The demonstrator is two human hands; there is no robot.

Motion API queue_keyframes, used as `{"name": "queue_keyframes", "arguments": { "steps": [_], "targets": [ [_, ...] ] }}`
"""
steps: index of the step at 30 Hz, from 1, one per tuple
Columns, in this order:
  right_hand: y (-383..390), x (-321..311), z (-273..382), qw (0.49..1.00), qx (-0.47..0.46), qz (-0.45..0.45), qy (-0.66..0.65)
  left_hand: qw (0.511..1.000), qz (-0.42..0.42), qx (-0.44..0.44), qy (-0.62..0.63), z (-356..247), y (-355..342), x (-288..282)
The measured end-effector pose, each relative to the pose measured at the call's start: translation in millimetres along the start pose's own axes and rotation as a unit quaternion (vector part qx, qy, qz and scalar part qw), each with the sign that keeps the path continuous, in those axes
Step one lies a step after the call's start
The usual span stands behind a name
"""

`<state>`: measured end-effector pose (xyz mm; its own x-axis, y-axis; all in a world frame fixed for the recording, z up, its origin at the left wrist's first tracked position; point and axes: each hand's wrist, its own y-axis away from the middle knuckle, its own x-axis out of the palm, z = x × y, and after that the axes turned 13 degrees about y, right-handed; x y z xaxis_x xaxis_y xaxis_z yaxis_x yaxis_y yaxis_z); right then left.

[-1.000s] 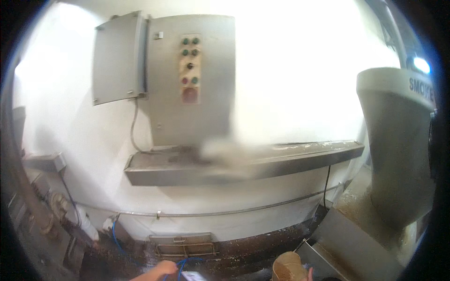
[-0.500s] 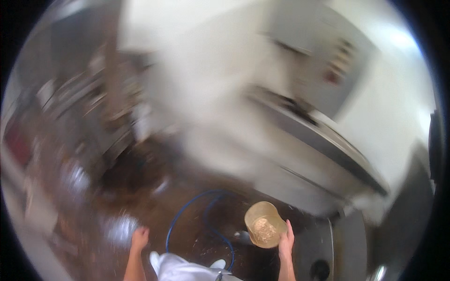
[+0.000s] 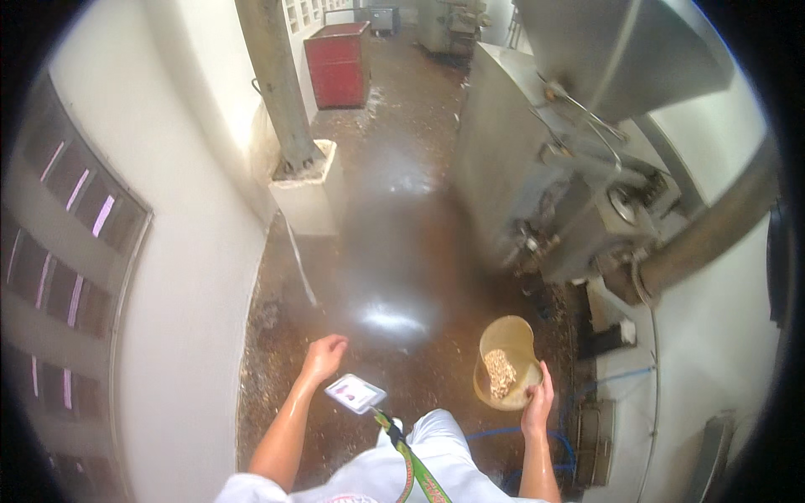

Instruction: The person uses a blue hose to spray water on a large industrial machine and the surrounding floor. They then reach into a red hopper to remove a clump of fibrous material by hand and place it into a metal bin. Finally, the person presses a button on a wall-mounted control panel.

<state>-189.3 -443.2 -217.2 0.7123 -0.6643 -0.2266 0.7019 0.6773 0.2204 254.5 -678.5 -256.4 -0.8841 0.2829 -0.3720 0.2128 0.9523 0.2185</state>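
A yellowish plastic jug [image 3: 513,339] is held by its near right side in my right hand [image 3: 539,401], out over the wet floor. Pale, crumbly bits [image 3: 501,374] lie in the bottom of it. My left hand [image 3: 323,358] hangs in the air at my left, fingers loosely curled in with nothing seen in them. Close to that hand, a badge [image 3: 355,392] swings out on a green lanyard [image 3: 426,482] from my white clothing.
Along the right stands a large steel machine [image 3: 503,151] with pipes and a hopper. A post [image 3: 281,84] set in a white base [image 3: 309,197] rises at the left, near the white wall [image 3: 197,251]. Farther back is a red bin [image 3: 338,67]. A blue hose [image 3: 495,432] lies on the brown floor [image 3: 394,277].
My view has swung round from a blurred wall and counter to a passage with machines. The jug stays in my right hand, and my left hand is now farther forward.
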Motion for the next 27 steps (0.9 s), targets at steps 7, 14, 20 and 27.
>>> {"name": "queue_keyframes", "arguments": {
  "steps": [7, 14, 20, 27],
  "targets": [
    [-271, 269, 77, 0.99, -0.053, 0.094, 0.095, 0.979, -0.16, -0.025, 0.12, -8, -184, -43],
    [-491, 499, 201, 0.982, -0.067, 0.156, 0.082, 0.97, -0.169, -0.05, 0.17, -111, -435, -55],
    [-624, 637, 359, 0.974, -0.085, 0.125, 0.167, 0.994, -0.079, 0.014, 0.072, -269, -688, -56],
    [-803, 830, 434, 0.988, -0.134, 0.077, 0.023, 0.982, -0.039, -0.043, 0.179, -286, -1010, -47]
  ]
}}
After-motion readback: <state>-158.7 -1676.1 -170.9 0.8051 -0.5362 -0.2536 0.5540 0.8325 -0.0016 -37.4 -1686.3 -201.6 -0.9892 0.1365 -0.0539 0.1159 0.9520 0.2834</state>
